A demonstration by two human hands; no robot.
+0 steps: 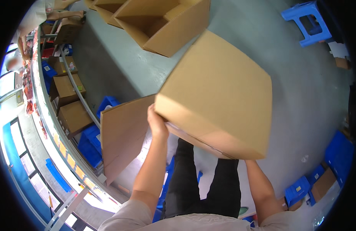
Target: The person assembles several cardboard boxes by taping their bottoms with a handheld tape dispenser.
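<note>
A large brown cardboard box [220, 88] is held up, tilted, in front of my legs. Around its left lower corner my left hand [158, 122] is closed, fingers partly hidden behind the cardboard. My right forearm [259, 181] reaches to the box's lower right edge, where the box hides that hand and its fingers. A seam runs along the side of the box facing me. Just left of my left hand stands a flat upright cardboard panel [126, 134]; whether it belongs to another box I cannot tell.
Open cardboard boxes [180, 32] stand on the floor ahead. A blue plastic stool [309, 23] is far right, blue bins [297, 190] nearer right. Along the left runs a long workbench [56, 142], with boxes [74, 117] and a blue bin [90, 144] beside it. Another person [33, 17] is at far left.
</note>
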